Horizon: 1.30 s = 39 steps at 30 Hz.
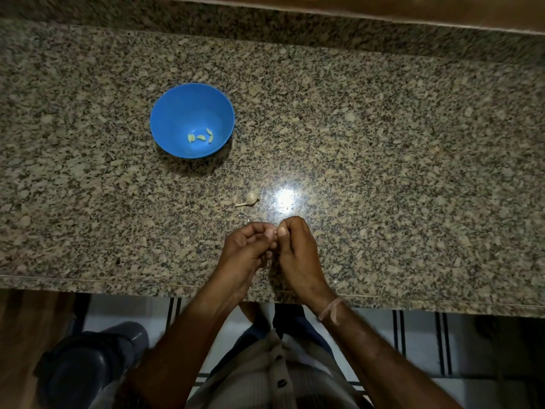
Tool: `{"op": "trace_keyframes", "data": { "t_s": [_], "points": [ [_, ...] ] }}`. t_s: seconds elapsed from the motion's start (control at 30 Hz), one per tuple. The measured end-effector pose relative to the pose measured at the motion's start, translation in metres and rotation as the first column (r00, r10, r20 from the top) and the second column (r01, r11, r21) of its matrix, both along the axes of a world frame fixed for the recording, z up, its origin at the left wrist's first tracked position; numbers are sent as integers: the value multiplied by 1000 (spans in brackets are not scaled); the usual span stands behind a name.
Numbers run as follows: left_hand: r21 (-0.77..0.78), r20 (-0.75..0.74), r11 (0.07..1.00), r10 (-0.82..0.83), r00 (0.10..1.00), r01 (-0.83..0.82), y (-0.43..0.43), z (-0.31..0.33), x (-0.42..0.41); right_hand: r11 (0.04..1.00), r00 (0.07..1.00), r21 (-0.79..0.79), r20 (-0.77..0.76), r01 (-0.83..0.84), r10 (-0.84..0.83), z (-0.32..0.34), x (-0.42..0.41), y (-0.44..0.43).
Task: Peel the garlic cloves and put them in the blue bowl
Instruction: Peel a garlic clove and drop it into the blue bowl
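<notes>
Both hands meet just in front of the garlic head (pixel 250 198): the left hand (pixel 246 246) and right hand (pixel 298 249) pinch a clove, mostly hidden, mid-peel. Three peeled cloves (pixel 201 137) lie in the blue bowl (pixel 177 113), beyond the garlic head. Next, I'd say: strip the skin, then reach to the bowl.

Left hand (pixel 250 246): bare, forearm entering from lower left, fingers (pixel 259 228) curled inward, thumb tip meeting the right thumb. Right hand (pixel 298 249): bare, forearm entering from lower right, fingers curled into a loose fist, thumbnail up. Both hands touch at the thumbs, pinched together on something too small to identify.
</notes>
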<state>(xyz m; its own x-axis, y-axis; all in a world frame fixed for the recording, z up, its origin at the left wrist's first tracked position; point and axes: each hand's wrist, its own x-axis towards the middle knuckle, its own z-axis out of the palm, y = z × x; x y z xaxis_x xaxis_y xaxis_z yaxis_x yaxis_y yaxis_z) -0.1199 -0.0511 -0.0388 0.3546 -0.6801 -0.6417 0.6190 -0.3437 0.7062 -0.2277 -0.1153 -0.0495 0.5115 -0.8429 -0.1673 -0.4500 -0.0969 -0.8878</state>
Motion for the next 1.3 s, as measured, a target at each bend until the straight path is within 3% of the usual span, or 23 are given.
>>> {"op": "trace_keyframes", "data": {
  "t_s": [0.1,0.23,0.37,0.5,0.67,0.9,1.07,1.2,1.3],
  "points": [
    [-17,-103,998,62,993,-64,-1,1,2,999,1000,32,2,0,0,0,-1,-3],
    [74,15,992,100,995,-101,1,-4,1,999,999,37,40,19,-21,-2,-7,-7],
    [88,79,988,121,989,-128,2,-1,-5,963,973,266,205,50,-107,12,-6,-6],
    [35,96,994,95,991,-99,2,6,-4,920,940,368,245,135,-236,13,-8,-9],
    [23,260,1000,-13,966,7,1,9,3,931,938,331,245,156,-244,14,-10,-7],
    [41,267,999,-6,964,-5,2,6,3,938,946,337,269,86,-183,16,-12,-7],
    [92,427,994,-87,900,53,3,1,-5,933,938,346,282,99,-203,17,-10,-5],
    [187,630,981,-158,760,50,1,4,-6,914,928,394,294,99,-228,17,-8,-5],
    [208,673,976,-192,715,66,0,5,-7,887,919,446,287,121,-270,18,-6,-5]
  ]
}}
